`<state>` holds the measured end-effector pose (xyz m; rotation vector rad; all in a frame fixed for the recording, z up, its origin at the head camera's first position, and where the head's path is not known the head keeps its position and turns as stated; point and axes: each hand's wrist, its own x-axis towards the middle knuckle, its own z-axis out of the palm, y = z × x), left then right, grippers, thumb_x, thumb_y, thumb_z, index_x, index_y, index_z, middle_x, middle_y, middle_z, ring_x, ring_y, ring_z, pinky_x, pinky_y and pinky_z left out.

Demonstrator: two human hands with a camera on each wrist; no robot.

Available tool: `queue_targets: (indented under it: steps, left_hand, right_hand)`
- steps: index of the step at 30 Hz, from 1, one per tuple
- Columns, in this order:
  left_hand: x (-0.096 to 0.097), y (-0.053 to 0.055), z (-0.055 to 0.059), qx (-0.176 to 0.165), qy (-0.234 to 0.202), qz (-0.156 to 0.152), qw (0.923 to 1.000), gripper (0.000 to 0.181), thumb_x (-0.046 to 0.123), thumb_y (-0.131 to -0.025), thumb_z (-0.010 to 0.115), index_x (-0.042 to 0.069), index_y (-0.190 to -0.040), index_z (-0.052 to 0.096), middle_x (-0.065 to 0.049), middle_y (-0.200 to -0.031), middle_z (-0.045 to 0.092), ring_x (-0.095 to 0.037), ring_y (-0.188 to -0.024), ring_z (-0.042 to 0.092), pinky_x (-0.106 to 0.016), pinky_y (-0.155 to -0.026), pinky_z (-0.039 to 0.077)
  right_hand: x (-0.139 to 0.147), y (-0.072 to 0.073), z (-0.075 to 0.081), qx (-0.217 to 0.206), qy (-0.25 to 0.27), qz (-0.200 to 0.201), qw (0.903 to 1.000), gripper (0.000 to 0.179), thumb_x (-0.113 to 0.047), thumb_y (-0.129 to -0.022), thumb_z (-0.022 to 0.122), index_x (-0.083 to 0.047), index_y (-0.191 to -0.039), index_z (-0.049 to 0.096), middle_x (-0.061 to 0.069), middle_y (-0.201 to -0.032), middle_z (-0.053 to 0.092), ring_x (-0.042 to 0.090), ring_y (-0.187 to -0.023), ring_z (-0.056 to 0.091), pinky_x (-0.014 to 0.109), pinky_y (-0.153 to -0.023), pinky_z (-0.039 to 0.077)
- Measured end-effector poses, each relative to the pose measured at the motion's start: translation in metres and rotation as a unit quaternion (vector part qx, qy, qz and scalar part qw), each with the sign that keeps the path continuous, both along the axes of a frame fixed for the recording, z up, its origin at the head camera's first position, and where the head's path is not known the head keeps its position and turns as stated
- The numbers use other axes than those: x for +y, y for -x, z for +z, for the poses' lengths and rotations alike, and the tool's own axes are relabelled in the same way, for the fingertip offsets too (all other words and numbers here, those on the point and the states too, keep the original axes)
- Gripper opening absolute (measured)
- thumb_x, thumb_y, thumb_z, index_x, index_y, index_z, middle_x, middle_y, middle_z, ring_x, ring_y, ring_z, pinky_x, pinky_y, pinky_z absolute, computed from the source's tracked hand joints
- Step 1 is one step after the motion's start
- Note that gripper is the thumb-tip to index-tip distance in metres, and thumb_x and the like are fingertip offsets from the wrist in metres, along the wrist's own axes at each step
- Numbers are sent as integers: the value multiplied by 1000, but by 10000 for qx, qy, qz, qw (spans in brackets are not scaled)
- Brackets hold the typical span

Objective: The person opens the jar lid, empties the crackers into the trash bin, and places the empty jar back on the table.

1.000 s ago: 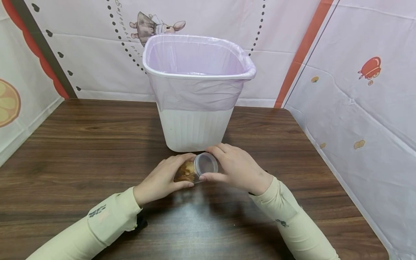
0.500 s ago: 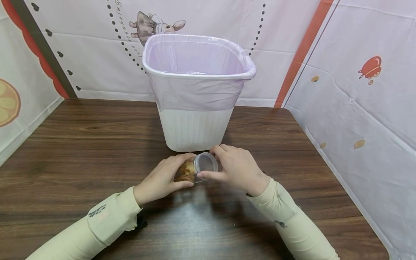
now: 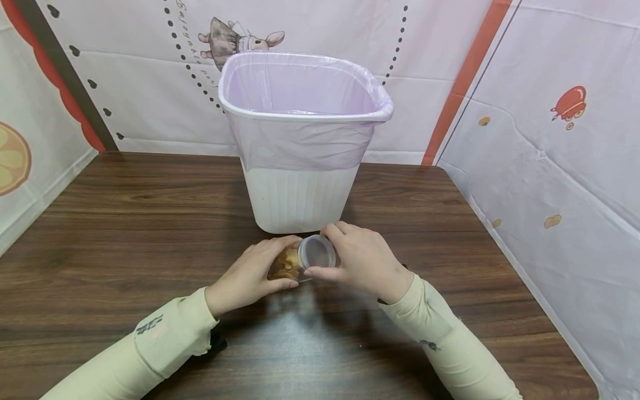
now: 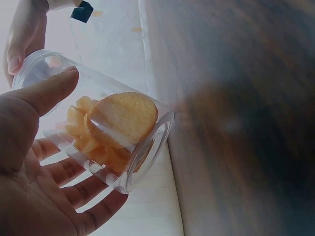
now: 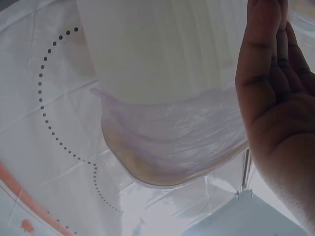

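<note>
A clear plastic jar [image 4: 165,125] lies tilted just in front of the bin, its lidded end toward my right hand. Inside it are round yellow crisps [image 4: 123,120], gathered near the base. My left hand [image 3: 245,280] grips the jar's body, thumb on one side and fingers spread along the other. At the mouth end sits a translucent round lid [image 3: 318,253]. My right hand [image 3: 367,258] holds the lid's edge between thumb and fingers. In the right wrist view the palm and fingers [image 5: 258,64] show at the right, with only a corner of the jar behind them.
Right behind the hands stands a tall white bin [image 3: 300,200] lined with a thin purple bag [image 3: 305,144]. Dark wood-grain tabletop [image 3: 150,222] spreads around it. Printed cloth [image 3: 540,139] hangs at the back and both sides.
My right fingers have shifted slightly around the lid's edge, and the right wrist has moved a little left. The left hand and the jar stay in place.
</note>
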<state>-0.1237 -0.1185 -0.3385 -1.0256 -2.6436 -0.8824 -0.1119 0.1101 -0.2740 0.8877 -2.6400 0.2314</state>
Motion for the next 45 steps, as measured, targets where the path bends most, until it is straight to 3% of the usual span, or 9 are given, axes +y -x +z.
queue_targets:
  steps: [8,20,26,45]
  left_hand:
    - [0,1,0,53,-17,-29,10000,75,33,-73,83,13,-137,47,0,-123,62,-14,-106,58,-40,-90,47]
    - [0,1,-1,-3,-67,-47,10000,75,31,-73,83,13,-136,47,0,-121,62,-13,-104,59,-38,-89,48]
    - [1,1,1,18,0,38,10000,75,33,-73,83,12,-136,47,-2,-125,61,-16,-109,59,-42,-91,47]
    - [0,1,1,11,-24,10,10000,75,32,-73,83,10,-135,48,-3,-127,61,-17,-110,59,-41,-92,48]
  right_hand:
    - [2,1,0,145,-63,260,9995,60,-55,-69,78,-11,-106,62,-2,-90,62,11,-67,60,27,-57,50]
    - [5,3,2,52,-150,653,9977,61,-49,-70,79,-12,-114,60,-1,-95,59,11,-70,60,29,-61,52]
    - [7,4,2,-98,-85,826,9965,62,-44,-71,80,-11,-118,59,0,-100,59,11,-72,60,29,-62,53]
    - [10,8,4,85,-72,1568,9876,66,-29,-69,85,-9,-124,54,5,-113,56,13,-87,63,27,-76,55]
